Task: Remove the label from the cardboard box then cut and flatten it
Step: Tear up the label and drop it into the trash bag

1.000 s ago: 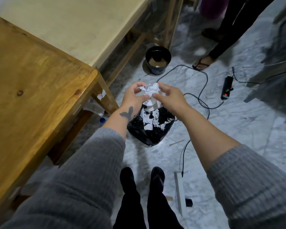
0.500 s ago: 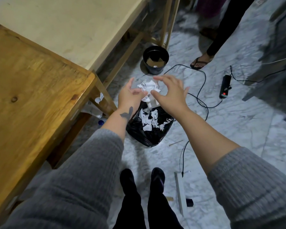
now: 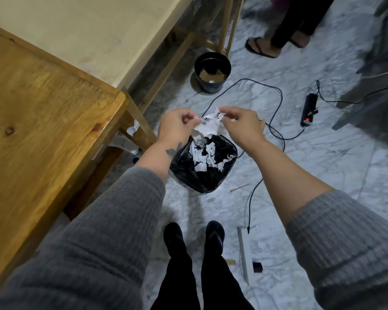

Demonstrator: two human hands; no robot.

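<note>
Two hands work over the floor here, each pinching one side of the same white label [image 3: 208,123], the barcoded paper stretched between them. The left hand [image 3: 176,128] has thumb and forefinger closed on the strip with the barcode; the right hand [image 3: 242,125] nips the upper edge near a red-and-black mark, its other fingers curled. The paper looks crumpled and ragged along its lower edge, so the judgement is that it is being torn into pieces.

Directly below the hands stands a bin lined with a black bag [image 3: 203,166], and white scraps [image 3: 202,156] lie scattered in it. Those scraps suggest much of the label is already off and shredded, with this piece among the last to go.

The cardboard box itself is not to be seen anywhere near the hands. Beyond them, a small black bucket [image 3: 212,72] holds some brown card, but whether that is the box cannot be told. So cutting and flattening appear, as far as can be judged, to lie ahead.

To the left of the left hand is the corner of a wooden table [image 3: 54,113]. Past the right hand a black cable [image 3: 276,121] loops over the marble floor [image 3: 323,166] toward a power strip [image 3: 308,110].
</note>
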